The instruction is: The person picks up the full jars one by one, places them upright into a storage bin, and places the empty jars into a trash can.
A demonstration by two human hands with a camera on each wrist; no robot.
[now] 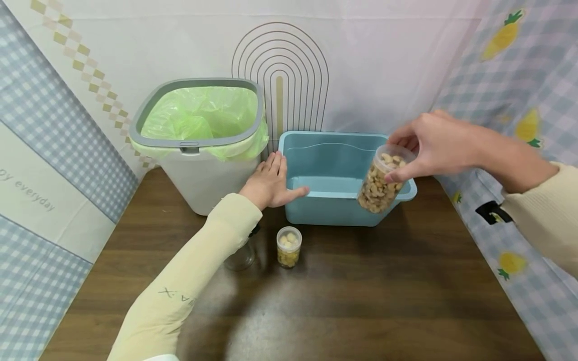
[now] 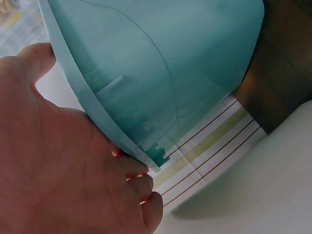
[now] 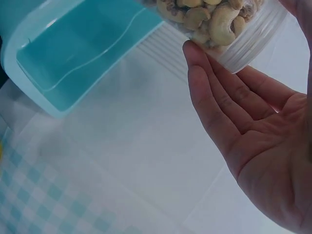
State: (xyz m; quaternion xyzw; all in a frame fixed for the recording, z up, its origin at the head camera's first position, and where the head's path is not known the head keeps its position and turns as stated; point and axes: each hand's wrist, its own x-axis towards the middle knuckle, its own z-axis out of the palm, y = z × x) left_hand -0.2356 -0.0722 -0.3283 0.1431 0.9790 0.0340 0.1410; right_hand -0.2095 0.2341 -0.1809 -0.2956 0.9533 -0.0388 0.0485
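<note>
My right hand [image 1: 440, 145] grips a clear plastic jar of cashews [image 1: 380, 186] near its top, thumb on the near side and fingers on the far side. The jar is tilted and held above the right end of a light blue plastic bin [image 1: 331, 210]. In the right wrist view, the cashews [image 3: 214, 22] show through the jar's wall. My left hand [image 1: 269, 184] rests against the bin's left end. Its fingers lie extended, with the thumb spread along the rim [image 2: 83, 100]. Inside the bin I see only bare blue walls.
Left of the bin stands a white trash can [image 1: 207, 178] with a grey rim and green liner. A small lidded jar [image 1: 289, 246] with pale and yellow contents stands on the brown table [image 1: 361, 301]. A clear round container [image 1: 241, 258] is partly hidden by my left sleeve.
</note>
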